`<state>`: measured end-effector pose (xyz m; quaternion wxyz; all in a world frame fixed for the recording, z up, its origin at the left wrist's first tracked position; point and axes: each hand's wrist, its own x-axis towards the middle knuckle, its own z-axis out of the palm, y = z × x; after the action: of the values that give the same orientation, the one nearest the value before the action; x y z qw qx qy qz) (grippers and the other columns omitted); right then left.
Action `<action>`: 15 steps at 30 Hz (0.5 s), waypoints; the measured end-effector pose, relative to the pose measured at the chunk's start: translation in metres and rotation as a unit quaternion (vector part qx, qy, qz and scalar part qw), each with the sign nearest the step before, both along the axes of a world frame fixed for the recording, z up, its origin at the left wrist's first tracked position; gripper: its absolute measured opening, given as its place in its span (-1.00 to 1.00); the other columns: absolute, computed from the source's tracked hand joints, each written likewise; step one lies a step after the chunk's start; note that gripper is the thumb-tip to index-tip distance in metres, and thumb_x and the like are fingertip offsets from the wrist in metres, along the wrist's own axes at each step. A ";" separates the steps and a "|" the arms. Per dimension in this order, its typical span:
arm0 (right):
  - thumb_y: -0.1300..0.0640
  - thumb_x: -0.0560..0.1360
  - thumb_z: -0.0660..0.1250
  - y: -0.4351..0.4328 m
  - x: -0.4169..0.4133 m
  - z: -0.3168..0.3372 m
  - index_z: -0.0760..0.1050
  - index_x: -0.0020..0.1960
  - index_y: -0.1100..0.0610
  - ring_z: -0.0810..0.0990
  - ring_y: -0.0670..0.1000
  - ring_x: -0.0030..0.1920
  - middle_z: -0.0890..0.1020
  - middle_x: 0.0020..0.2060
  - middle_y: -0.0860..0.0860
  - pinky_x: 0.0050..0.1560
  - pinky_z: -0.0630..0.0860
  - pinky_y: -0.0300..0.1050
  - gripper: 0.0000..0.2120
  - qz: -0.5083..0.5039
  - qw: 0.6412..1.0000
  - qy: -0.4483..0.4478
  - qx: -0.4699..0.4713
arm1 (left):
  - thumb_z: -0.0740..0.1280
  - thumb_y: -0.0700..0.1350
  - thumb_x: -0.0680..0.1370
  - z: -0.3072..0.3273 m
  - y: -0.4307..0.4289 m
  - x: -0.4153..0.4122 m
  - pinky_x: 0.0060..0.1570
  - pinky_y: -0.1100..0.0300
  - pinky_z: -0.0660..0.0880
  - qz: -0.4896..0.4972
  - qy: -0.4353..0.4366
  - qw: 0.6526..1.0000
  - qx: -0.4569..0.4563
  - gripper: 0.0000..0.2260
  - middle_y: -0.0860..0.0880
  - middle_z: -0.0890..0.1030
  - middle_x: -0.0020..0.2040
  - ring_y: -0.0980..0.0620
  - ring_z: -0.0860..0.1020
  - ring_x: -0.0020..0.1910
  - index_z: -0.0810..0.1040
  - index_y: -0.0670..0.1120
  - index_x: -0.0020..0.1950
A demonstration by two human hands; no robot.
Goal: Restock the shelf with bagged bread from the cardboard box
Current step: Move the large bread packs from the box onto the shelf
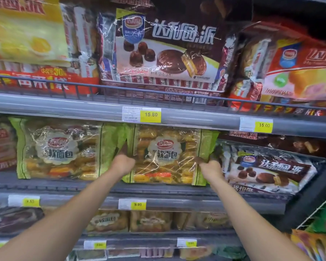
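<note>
From the head camera, both bare arms reach forward to the middle shelf point(68, 185), where a green-edged bread bag point(166, 155) stands upright on its lower edge, facing out. The left hand point(122, 162) grips the bag's left green margin, fingers curled round the edge. The right hand point(210, 167) grips the right margin low down in the same way, its fingers partly hidden behind the plastic. Just left of this bag a second bread bag point(58, 149) of the same kind stands on the same shelf, and the two green margins meet or overlap behind the left hand. To the right, a chocolate pie bag point(267, 170) leans close beside the right hand. On the rail above, a yellow price tag point(151, 114) reads 15.80, and a larger chocolate pie pack point(164, 51) sits on the top shelf. Below the held bag another tag point(137, 204) reads 9.90.
</note>
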<state>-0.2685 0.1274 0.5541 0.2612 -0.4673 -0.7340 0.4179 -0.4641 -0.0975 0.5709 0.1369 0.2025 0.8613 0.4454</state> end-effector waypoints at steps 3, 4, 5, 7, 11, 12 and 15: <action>0.07 0.57 0.40 -0.010 0.009 -0.003 0.51 -0.12 0.29 0.47 0.03 -0.38 0.47 -0.39 0.04 -0.40 0.43 -0.09 -0.72 0.010 0.991 -0.075 0.109 | 0.35 -0.18 0.61 0.002 -0.005 0.013 -0.26 0.01 0.55 -0.016 0.021 0.997 -0.069 -0.70 -0.09 0.54 -0.18 -0.04 0.47 -0.33 0.48 -0.26 0.31; 0.08 0.56 0.42 -0.015 0.014 -0.006 0.48 -0.12 0.26 0.52 0.06 -0.30 0.50 -0.31 0.06 -0.30 0.53 0.00 -0.74 0.011 0.987 -0.068 0.146 | 0.35 -0.16 0.62 -0.001 -0.008 0.016 -0.20 0.00 0.56 -0.020 0.036 0.996 -0.073 -0.80 -0.06 0.50 -0.26 -0.01 0.46 -0.35 0.52 -0.27 0.16; 0.08 0.54 0.43 -0.021 0.019 -0.010 0.45 -0.03 0.26 0.55 0.08 -0.15 0.52 -0.17 0.08 -0.13 0.57 0.05 -0.74 0.008 0.981 -0.056 0.183 | 0.36 -0.16 0.62 -0.004 -0.012 0.018 -0.10 0.01 0.57 -0.029 0.054 0.996 -0.058 -0.76 -0.04 0.52 -0.20 -0.01 0.49 -0.31 0.49 -0.27 0.21; 0.09 0.53 0.45 -0.033 0.027 -0.019 0.38 0.21 0.25 0.47 0.08 0.10 0.45 0.08 0.10 0.10 0.50 0.01 -0.60 0.002 0.969 -0.036 0.245 | 0.40 -0.17 0.59 -0.011 -0.023 0.024 0.13 0.01 0.57 -0.063 0.100 0.993 -0.002 -0.35 0.01 0.49 0.18 -0.07 0.59 -0.06 0.14 -0.09 0.59; 0.08 0.54 0.41 -0.047 0.037 -0.025 0.52 0.21 0.04 0.54 -0.08 0.09 0.55 0.09 -0.08 0.07 0.51 -0.17 -0.75 0.087 0.944 -0.042 0.316 | 0.43 -0.10 0.56 -0.029 -0.036 0.037 0.21 0.01 0.50 -0.020 0.229 0.973 0.025 -0.44 -0.04 0.38 0.19 -0.05 0.46 0.15 0.26 -0.09 0.48; 0.04 0.55 0.39 -0.049 0.035 -0.024 0.56 0.10 -0.06 0.59 -0.13 0.01 0.59 -0.01 -0.17 -0.04 0.56 -0.20 -0.87 0.125 0.945 -0.071 0.295 | 0.43 -0.08 0.57 -0.032 -0.037 0.038 0.12 0.04 0.54 -0.023 0.270 0.963 0.010 -0.57 -0.01 0.41 0.10 0.00 0.47 0.07 0.36 -0.07 0.37; -0.09 0.57 0.33 -0.049 0.027 -0.021 0.57 -0.06 -0.16 0.62 -0.18 -0.13 0.64 -0.17 -0.25 -0.21 0.58 -0.18 -0.94 0.194 0.937 -0.172 0.235 | 0.36 0.02 0.60 -0.037 -0.033 0.036 -0.14 0.10 0.64 -0.121 0.265 0.954 -0.067 -0.88 0.18 0.57 -0.05 0.20 0.56 -0.15 0.53 0.13 0.13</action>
<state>-0.2414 0.0787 0.5333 0.1469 -0.3060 -0.9213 0.1896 -0.4282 -0.1304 0.5343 -0.0303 0.4065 0.8634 0.2973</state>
